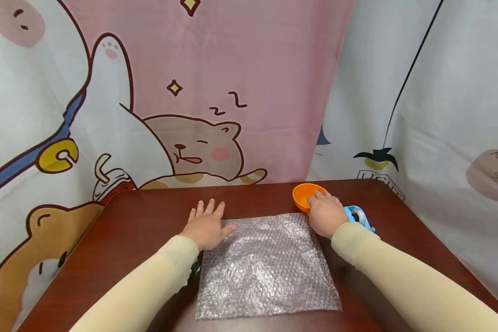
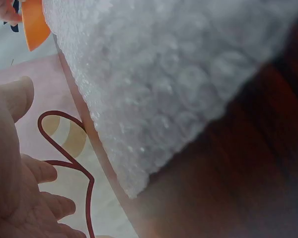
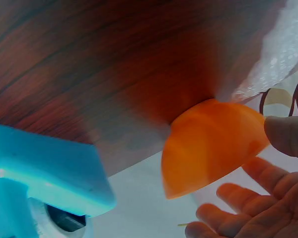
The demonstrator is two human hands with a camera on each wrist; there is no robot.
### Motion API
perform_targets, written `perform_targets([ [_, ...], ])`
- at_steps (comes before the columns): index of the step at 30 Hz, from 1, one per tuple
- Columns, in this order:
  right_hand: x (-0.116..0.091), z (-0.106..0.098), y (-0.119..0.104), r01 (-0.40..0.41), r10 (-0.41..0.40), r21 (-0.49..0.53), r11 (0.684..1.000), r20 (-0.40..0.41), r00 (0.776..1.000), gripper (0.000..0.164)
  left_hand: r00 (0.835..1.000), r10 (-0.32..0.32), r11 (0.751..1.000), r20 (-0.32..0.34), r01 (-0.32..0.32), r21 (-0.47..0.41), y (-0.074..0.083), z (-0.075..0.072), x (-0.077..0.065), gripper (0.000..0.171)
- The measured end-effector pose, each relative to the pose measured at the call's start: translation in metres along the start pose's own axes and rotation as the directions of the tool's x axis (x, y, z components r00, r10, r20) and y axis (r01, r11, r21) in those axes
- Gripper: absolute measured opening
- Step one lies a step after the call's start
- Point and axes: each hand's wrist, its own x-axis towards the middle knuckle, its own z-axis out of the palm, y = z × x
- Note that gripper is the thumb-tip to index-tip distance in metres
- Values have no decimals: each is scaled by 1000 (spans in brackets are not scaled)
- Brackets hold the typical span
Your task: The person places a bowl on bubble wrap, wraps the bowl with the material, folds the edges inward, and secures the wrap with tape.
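Note:
A sheet of bubble wrap (image 1: 265, 267) lies flat on the dark red-brown table. Over its far left corner is my left hand (image 1: 207, 228), fingers spread and holding nothing; in the left wrist view its fingers (image 2: 49, 204) show beside the wrap's edge. An orange bowl (image 1: 302, 196) stands upright beyond the wrap's far right corner. My right hand (image 1: 327, 214) reaches over the bowl's right side with its fingers extended. In the right wrist view the thumb (image 3: 288, 136) is right at the rim, and the other fingers (image 3: 243, 198) stretch past the bowl's opening.
A light blue tape dispenser (image 1: 358, 216) with a clear roll stands just right of my right hand, partly hidden by it. A small dark object (image 1: 195, 272) shows beside my left forearm. Printed cartoon curtains (image 1: 274, 92) hang behind the table's far edge.

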Motion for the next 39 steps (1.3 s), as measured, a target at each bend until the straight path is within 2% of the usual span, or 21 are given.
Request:
perform_targets([
  [10,-2,0,6,66,-70,-90,994,-47,996,34,1000,-1,1000,9,1,28,-12,-2,-3,88],
  [21,3,6,6,52,-52,-91,994,8,999,33,999,-24,999,38,22,46,-23,0,-2,89],
  [32,1,10,9,86,-92,-168,982,-34,995,31,999,-27,999,39,25,47,-21,-1,-6,87],
  [39,-1,7,4,107,-125,-175,979,-97,987,26,999,-27,999,28,26,44,-22,-1,-6,88],
])
